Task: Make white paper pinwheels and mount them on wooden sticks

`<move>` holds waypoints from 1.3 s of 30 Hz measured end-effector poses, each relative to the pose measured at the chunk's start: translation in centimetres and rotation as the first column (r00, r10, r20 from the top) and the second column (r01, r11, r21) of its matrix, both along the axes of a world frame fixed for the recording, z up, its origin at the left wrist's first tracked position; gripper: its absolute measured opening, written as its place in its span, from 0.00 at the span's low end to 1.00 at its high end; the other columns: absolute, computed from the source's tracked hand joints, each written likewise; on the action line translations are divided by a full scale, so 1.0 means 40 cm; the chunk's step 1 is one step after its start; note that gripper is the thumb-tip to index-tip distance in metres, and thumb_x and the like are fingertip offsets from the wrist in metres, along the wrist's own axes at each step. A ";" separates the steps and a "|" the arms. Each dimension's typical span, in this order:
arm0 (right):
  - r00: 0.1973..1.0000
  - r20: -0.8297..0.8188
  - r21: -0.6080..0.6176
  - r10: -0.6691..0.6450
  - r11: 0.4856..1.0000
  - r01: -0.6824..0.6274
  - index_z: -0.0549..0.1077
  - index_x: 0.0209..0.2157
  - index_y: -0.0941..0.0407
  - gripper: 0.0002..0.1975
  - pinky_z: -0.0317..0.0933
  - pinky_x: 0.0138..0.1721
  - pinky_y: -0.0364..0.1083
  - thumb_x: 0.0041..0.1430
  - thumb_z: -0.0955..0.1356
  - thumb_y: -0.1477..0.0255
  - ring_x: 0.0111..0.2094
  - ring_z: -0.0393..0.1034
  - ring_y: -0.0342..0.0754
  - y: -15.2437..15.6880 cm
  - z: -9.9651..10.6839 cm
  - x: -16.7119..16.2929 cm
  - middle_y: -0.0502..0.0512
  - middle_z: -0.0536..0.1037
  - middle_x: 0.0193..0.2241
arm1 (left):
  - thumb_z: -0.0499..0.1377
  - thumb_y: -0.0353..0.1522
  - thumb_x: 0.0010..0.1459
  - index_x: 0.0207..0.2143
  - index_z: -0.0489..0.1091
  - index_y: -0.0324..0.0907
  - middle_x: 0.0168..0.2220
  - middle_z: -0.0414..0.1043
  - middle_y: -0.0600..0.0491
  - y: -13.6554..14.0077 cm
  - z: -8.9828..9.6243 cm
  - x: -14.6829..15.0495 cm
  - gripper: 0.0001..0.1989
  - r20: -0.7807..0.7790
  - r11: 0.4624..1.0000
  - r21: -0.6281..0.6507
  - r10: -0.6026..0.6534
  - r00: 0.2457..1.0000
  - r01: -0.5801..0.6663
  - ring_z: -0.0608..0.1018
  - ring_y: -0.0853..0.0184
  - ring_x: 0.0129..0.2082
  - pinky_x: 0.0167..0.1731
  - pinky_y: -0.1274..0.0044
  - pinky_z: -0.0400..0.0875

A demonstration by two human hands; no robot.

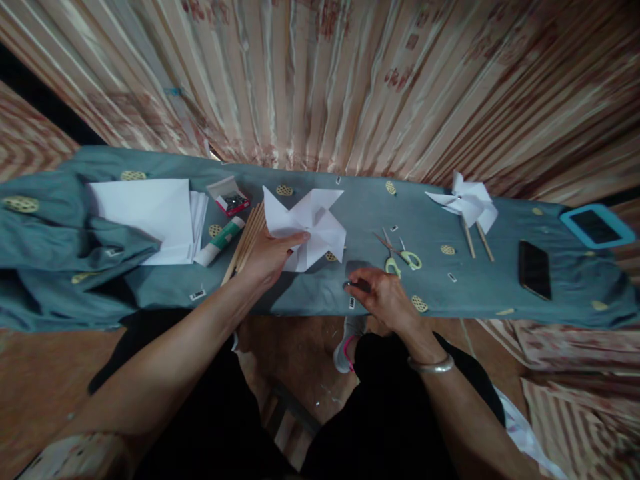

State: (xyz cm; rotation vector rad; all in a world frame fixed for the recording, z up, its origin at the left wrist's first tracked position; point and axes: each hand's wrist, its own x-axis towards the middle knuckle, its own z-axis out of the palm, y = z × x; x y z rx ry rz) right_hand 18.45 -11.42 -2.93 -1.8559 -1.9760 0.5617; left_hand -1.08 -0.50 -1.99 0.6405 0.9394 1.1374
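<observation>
A white paper pinwheel [320,217] with folded blades lies over the middle of the cloth. My left hand [267,257] grips it from the lower left, the thumb pressed on top near the centre and the other fingers hidden below. Close to the front edge, my right hand [380,293] is closed in a pinch on a small shiny metal piece [348,285] that looks like a thumbtack. Wooden sticks [243,241] lie partly behind my left hand. Green-handled scissors [397,253] rest, blades apart, beyond my right hand.
Paper sheets [145,213] are stacked at the left, beside an open small box [229,197] of metal pieces and a green-white glue tube [220,240]. To the right are another pinwheel [470,200] on sticks, a phone [534,270] and a blue-framed device [597,225]. A curtain [320,87] hangs behind.
</observation>
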 end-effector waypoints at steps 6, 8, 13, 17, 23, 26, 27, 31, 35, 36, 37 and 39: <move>0.967 0.228 0.014 0.112 0.993 -0.118 0.75 0.33 0.55 0.09 0.65 0.39 0.50 0.61 0.63 0.76 0.37 0.73 0.55 0.010 -0.004 -0.018 0.60 0.79 0.31 | 0.71 0.25 0.31 0.31 0.73 0.38 0.28 0.77 0.54 0.006 -0.019 -0.002 0.19 0.000 1.000 0.002 -0.004 1.000 0.004 0.79 0.63 0.35 0.43 0.71 0.75; 0.967 0.222 0.017 0.121 0.992 -0.128 0.75 0.33 0.56 0.11 0.64 0.39 0.50 0.62 0.61 0.76 0.36 0.73 0.54 0.010 -0.004 -0.018 0.60 0.78 0.31 | 0.71 0.25 0.31 0.31 0.73 0.38 0.29 0.77 0.55 0.006 -0.021 -0.003 0.19 0.006 1.000 0.009 -0.013 1.000 0.013 0.79 0.65 0.34 0.43 0.72 0.75; 0.991 0.075 0.044 0.108 0.993 -0.112 0.75 0.33 0.55 0.12 0.64 0.40 0.49 0.63 0.61 0.76 0.36 0.72 0.53 0.007 -0.008 -0.008 0.57 0.78 0.31 | 0.71 0.25 0.32 0.34 0.73 0.39 0.31 0.77 0.54 0.005 -0.016 -0.004 0.21 0.004 1.000 0.022 -0.010 1.000 0.010 0.79 0.63 0.36 0.43 0.70 0.74; 0.994 -0.058 0.096 0.093 0.992 -0.087 0.76 0.34 0.54 0.10 0.64 0.46 0.51 0.61 0.63 0.76 0.41 0.73 0.52 0.001 -0.024 0.017 0.57 0.78 0.36 | 0.71 0.24 0.31 0.34 0.72 0.38 0.30 0.77 0.54 0.004 -0.012 -0.004 0.22 -0.009 1.000 0.009 -0.006 1.000 0.006 0.79 0.62 0.37 0.44 0.68 0.75; 0.995 -0.095 0.125 0.018 0.992 -0.006 0.78 0.36 0.53 0.09 0.64 0.52 0.53 0.60 0.65 0.74 0.48 0.73 0.53 -0.019 -0.039 0.067 0.58 0.78 0.45 | 0.70 0.25 0.32 0.32 0.74 0.38 0.29 0.78 0.53 0.005 -0.017 -0.002 0.19 -0.017 1.000 0.006 -0.028 0.999 0.028 0.80 0.61 0.35 0.41 0.70 0.77; 0.996 -0.082 0.134 -0.042 0.990 0.052 0.78 0.40 0.53 0.11 0.65 0.51 0.53 0.61 0.63 0.73 0.46 0.74 0.53 -0.022 -0.026 0.074 0.58 0.80 0.42 | 0.71 0.25 0.32 0.31 0.74 0.37 0.30 0.79 0.52 0.004 -0.021 -0.001 0.19 -0.022 1.000 0.003 -0.027 0.999 0.027 0.80 0.62 0.34 0.39 0.70 0.77; 0.995 -0.081 0.128 -0.062 0.989 0.072 0.78 0.40 0.53 0.12 0.66 0.50 0.53 0.62 0.63 0.72 0.45 0.75 0.53 -0.021 -0.021 0.072 0.57 0.81 0.41 | 0.71 0.25 0.32 0.31 0.74 0.37 0.30 0.79 0.51 0.004 -0.022 -0.001 0.19 -0.027 1.000 0.001 -0.023 0.999 0.023 0.80 0.62 0.34 0.39 0.71 0.77; 0.996 -0.053 0.073 -0.068 0.995 0.071 0.78 0.39 0.54 0.09 0.68 0.43 0.51 0.61 0.66 0.68 0.39 0.76 0.53 -0.016 -0.012 0.052 0.57 0.82 0.37 | 0.73 0.27 0.29 0.31 0.75 0.38 0.31 0.79 0.52 0.002 -0.029 -0.002 0.21 -0.054 1.000 -0.010 -0.023 0.998 0.022 0.80 0.62 0.34 0.38 0.72 0.76; 0.995 0.083 0.087 0.057 0.994 -0.064 0.77 0.37 0.55 0.08 0.67 0.43 0.51 0.61 0.65 0.75 0.38 0.76 0.54 -0.011 -0.016 0.032 0.59 0.81 0.35 | 0.74 0.29 0.29 0.29 0.76 0.39 0.30 0.80 0.51 -0.004 -0.032 -0.003 0.19 -0.100 0.999 -0.019 -0.038 0.994 0.037 0.80 0.61 0.34 0.38 0.72 0.75; 0.990 0.120 0.098 0.076 0.991 -0.088 0.77 0.36 0.56 0.09 0.67 0.44 0.52 0.61 0.64 0.75 0.38 0.75 0.54 -0.010 -0.017 0.028 0.59 0.81 0.35 | 0.74 0.29 0.29 0.29 0.76 0.39 0.30 0.80 0.51 -0.006 -0.033 -0.004 0.19 -0.109 0.999 -0.022 -0.044 0.993 0.042 0.80 0.62 0.33 0.37 0.72 0.75; 0.984 0.156 0.105 0.086 0.989 -0.103 0.77 0.36 0.56 0.09 0.67 0.43 0.52 0.62 0.64 0.76 0.38 0.75 0.55 -0.009 -0.016 0.024 0.60 0.81 0.34 | 0.74 0.29 0.30 0.28 0.76 0.38 0.30 0.80 0.51 -0.007 -0.034 -0.004 0.18 -0.116 0.999 -0.022 -0.047 0.992 0.045 0.80 0.62 0.32 0.36 0.73 0.75; 0.974 0.207 0.105 0.096 0.987 -0.119 0.76 0.35 0.57 0.10 0.67 0.42 0.53 0.62 0.62 0.76 0.37 0.74 0.56 -0.007 -0.011 0.017 0.61 0.80 0.33 | 0.73 0.29 0.30 0.28 0.76 0.37 0.29 0.80 0.51 -0.011 -0.034 -0.004 0.17 -0.119 0.999 -0.009 -0.046 0.992 0.045 0.79 0.64 0.29 0.34 0.74 0.74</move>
